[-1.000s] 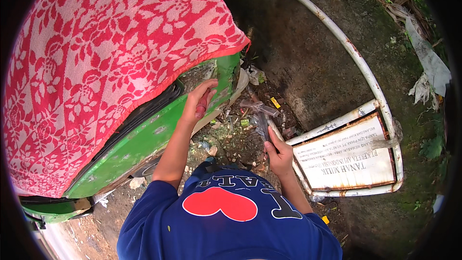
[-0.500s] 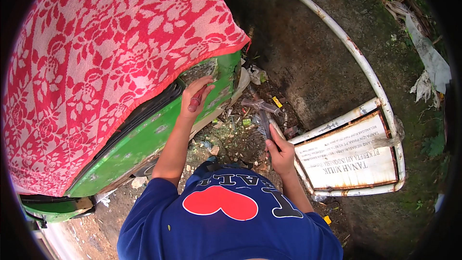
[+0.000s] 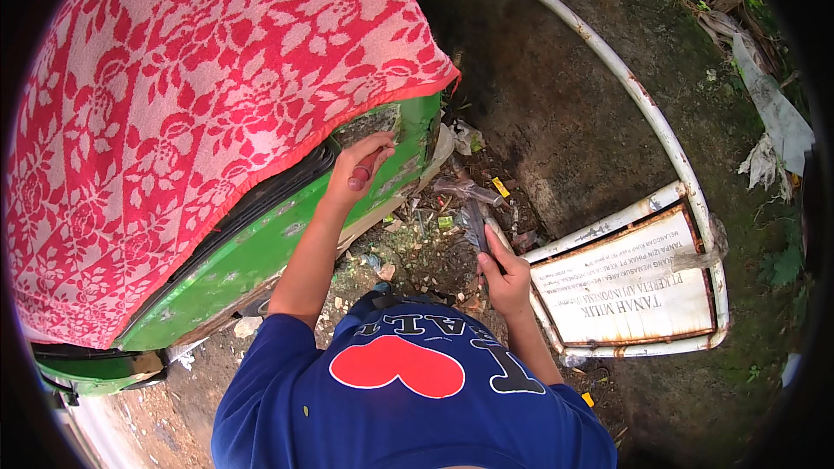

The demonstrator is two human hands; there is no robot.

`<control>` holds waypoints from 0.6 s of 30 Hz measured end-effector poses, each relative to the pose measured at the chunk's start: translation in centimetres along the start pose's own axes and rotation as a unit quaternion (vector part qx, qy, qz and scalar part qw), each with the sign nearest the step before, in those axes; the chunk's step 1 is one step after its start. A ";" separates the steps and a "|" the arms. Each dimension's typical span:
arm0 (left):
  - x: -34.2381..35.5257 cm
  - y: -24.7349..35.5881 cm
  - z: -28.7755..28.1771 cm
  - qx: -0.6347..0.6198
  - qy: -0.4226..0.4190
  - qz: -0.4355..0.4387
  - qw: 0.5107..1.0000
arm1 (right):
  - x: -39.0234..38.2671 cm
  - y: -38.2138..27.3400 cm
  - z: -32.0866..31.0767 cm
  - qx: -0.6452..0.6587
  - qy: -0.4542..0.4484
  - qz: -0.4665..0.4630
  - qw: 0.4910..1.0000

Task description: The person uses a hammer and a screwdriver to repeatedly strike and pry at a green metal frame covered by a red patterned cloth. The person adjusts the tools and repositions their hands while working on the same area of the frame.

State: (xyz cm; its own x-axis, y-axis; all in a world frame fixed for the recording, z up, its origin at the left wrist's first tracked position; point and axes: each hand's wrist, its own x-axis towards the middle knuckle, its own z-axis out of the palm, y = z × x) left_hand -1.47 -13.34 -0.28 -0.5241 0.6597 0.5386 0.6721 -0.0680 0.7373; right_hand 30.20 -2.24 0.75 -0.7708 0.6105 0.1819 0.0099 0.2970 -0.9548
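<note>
In my left hand [image 3: 352, 165] is a reddish-brown tool handle [image 3: 363, 172], with the fingers wrapped round it. The working end of that tool is hidden, so its kind cannot be told. This hand is up against a green car body panel [image 3: 295, 221], by a bare, scraped patch [image 3: 369, 124] near its corner. A hammer [image 3: 474, 224] is gripped by its dark handle in my right hand [image 3: 507, 278]. Its head [image 3: 469, 191] points away from me, over the littered ground, apart from the panel.
A red and pink floral blanket [image 3: 217, 87] covers the car's upper part. On the right stands a rusty white tubular frame [image 3: 625, 82] with a white sign panel [image 3: 625, 274]. Stones and scraps of litter [image 3: 417, 217] lie between car and frame. Grey plastic sheeting [image 3: 773, 104] hangs far right.
My left hand and the reddish-brown handle have shifted slightly right, the handle's butt tilting a little. My right hand and the hammer stay nearly where they were.
</note>
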 end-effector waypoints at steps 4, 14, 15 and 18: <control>0.3 0.2 0.0 0.000 -0.008 0.005 1.000 | -0.2 -0.1 0.2 -0.010 0.007 -0.009 1.000; 1.1 0.7 -0.4 -0.015 -0.032 -0.021 0.999 | 2.2 -6.2 3.5 -0.114 -0.032 -0.333 0.935; 1.3 1.2 -0.4 -0.016 -0.043 -0.044 0.998 | 2.4 -6.1 3.7 -0.159 -0.040 -0.334 0.928; 1.9 1.0 -0.6 -0.009 -0.054 -0.061 0.997 | 3.7 -6.7 4.4 -0.291 -0.062 -0.283 0.912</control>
State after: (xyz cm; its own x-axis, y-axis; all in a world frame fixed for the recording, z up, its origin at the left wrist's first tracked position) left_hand -2.12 -12.54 1.72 -0.5422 0.7401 0.3979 0.5966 0.0056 0.8025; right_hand 24.50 -5.27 6.81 -0.8231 0.1617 0.5443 -0.1033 0.8999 -0.4236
